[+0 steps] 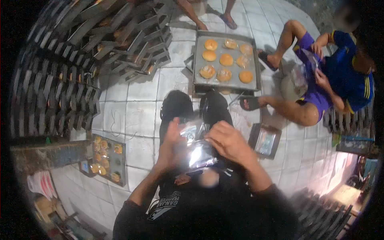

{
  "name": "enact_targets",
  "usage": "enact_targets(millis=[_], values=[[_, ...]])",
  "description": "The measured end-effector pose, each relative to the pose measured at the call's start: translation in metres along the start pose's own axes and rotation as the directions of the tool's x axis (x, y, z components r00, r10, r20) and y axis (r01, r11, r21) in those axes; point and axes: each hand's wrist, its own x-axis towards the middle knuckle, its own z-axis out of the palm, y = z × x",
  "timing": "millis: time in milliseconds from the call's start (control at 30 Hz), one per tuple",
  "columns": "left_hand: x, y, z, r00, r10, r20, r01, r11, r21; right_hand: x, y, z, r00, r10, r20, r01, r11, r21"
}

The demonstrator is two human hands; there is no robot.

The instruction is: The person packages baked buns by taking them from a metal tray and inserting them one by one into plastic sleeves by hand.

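Over my lap, clear plastic bags (198, 154) with a shiny surface and a printed label lie between my two hands. My left hand (171, 140), a little blurred, grips the bags' left side with its thumb pointing up. At the upper right edge, the bent fingers of my right hand (228, 140) are closed on the plastic. Ahead of my feet, a large metal tray (199, 82) bears several round golden buns (226, 60); some are in clear wrappers, others look bare.
A co-worker in a blue shirt (348, 76) sits at right, holding plastic. Another person's hand (203, 26) reaches to the tray's far edge. Stacked dark trays (60, 96) stand at left. A smaller tray of buns (122, 160) lies left, and a box (265, 140) lies right.
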Motion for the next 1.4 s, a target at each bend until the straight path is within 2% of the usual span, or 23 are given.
enact_targets(millis=[33, 100, 133, 200, 233, 267, 300, 333, 367, 400, 433, 500, 567, 667, 767, 833, 900, 967, 1033, 1200, 1267, 1333, 1400], values=[[0.003, 0.006, 0.002, 0.993, -0.092, -0.073, 0.079, 0.983, -0.167, 0.005, -0.005, -0.01, 0.998, 0.008, 0.055, -0.01, 0.999, 0.032], [0.009, -0.006, -0.023, 0.782, -0.188, 0.595, 0.285, 0.956, -0.073, 0.01, 0.02, -0.031, 0.975, 0.06, 0.212, -0.12, 0.951, 0.284], [0.021, 0.004, -0.029, 0.779, -0.176, 0.602, 0.294, 0.95, -0.103, 0.013, 0.038, -0.041, 0.932, 0.147, 0.332, -0.29, 0.85, 0.44], [0.037, 0.006, -0.037, 0.821, -0.336, 0.462, 0.484, 0.839, -0.249, -0.006, 0.147, -0.018, 0.885, 0.325, 0.334, -0.43, 0.29, 0.855], [0.045, -0.001, -0.038, 0.807, -0.498, 0.317, 0.59, 0.699, -0.404, -0.022, 0.222, 0.006, 0.813, 0.556, 0.174, -0.532, 0.586, 0.611], [0.056, -0.013, -0.036, 0.817, -0.543, 0.192, 0.564, 0.685, -0.461, -0.037, 0.295, 0.03, 0.673, 0.74, -0.002, -0.713, 0.649, 0.264], [0.068, -0.027, -0.036, 0.808, -0.587, 0.052, 0.526, 0.679, -0.512, -0.043, 0.342, 0.037, 0.726, 0.654, 0.214, -0.647, 0.754, -0.112], [0.083, -0.019, -0.029, 0.809, -0.587, -0.03, 0.442, 0.642, -0.626, -0.049, 0.387, 0.043, 0.737, 0.522, 0.429, -0.309, 0.825, -0.473], [0.092, -0.02, -0.022, 0.762, -0.647, -0.027, 0.446, 0.555, -0.702, -0.054, 0.432, 0.049, 0.705, 0.368, 0.607, 0.073, 0.813, -0.577], [0.098, -0.022, -0.014, 0.722, -0.692, -0.004, 0.516, 0.541, -0.664, 0.003, 0.376, 0.031, 0.645, 0.542, 0.539, -0.396, 0.84, -0.371], [0.104, -0.027, -0.006, 0.681, -0.732, 0.03, 0.585, 0.52, -0.622, 0.068, 0.307, 0.011, 0.561, 0.695, 0.45, -0.758, 0.65, -0.06], [0.104, -0.043, 0.008, 0.718, -0.693, 0.056, 0.62, 0.601, -0.505, 0.11, 0.369, 0.026, 0.77, 0.548, 0.327, -0.575, 0.818, -0.017], [0.108, -0.037, 0.012, 0.729, -0.685, 0.02, 0.572, 0.592, -0.567, 0.152, 0.439, 0.045, 0.779, 0.536, 0.326, -0.627, 0.682, 0.377], [0.108, -0.043, 0.003, 0.707, -0.707, -0.019, 0.623, 0.635, -0.457, 0.206, 0.51, 0.087, 0.795, 0.582, 0.171, -0.584, 0.658, 0.476], [0.111, -0.05, 0.001, 0.73, -0.681, -0.059, 0.603, 0.683, -0.413, 0.238, 0.542, 0.113, 0.657, 0.748, -0.095, -0.669, 0.636, 0.384], [0.104, -0.061, -0.003, 0.819, -0.564, -0.107, 0.509, 0.8, -0.319, 0.254, 0.554, 0.126, 0.506, 0.803, -0.317, -0.854, 0.518, -0.049], [0.103, -0.063, 0.007, 0.806, -0.568, -0.169, 0.491, 0.8, -0.346, 0.263, 0.596, 0.144, 0.42, 0.884, -0.206, -0.865, 0.459, 0.202], [0.106, -0.061, 0.012, 0.791, -0.563, -0.24, 0.459, 0.806, -0.374, 0.265, 0.6, 0.15, 0.362, 0.929, -0.078, -0.826, 0.359, 0.434], [0.111, -0.055, 0.007, 0.754, -0.644, -0.127, 0.531, 0.712, -0.459, 0.269, 0.543, 0.14, 0.66, 0.743, 0.11, -0.728, 0.597, 0.337], [0.121, -0.048, 0.008, 0.725, -0.681, -0.103, 0.529, 0.646, -0.551, 0.257, 0.511, 0.152, 0.794, 0.604, 0.071, -0.608, 0.792, 0.052], [0.127, -0.038, 0.007, 0.67, -0.737, -0.091, 0.562, 0.583, -0.586, 0.246, 0.444, 0.115, 0.721, 0.68, 0.132, -0.643, 0.587, 0.492], [0.128, -0.035, 0.006, 0.706, -0.699, -0.113, 0.507, 0.61, -0.609, 0.224, 0.363, 0.076, 0.745, 0.646, 0.166, -0.443, 0.293, 0.847], [0.112, -0.051, 0.01, 0.723, -0.682, -0.11, 0.511, 0.635, -0.58, 0.182, 0.308, 0.045, 0.788, 0.58, 0.204, -0.289, 0.057, 0.956]])
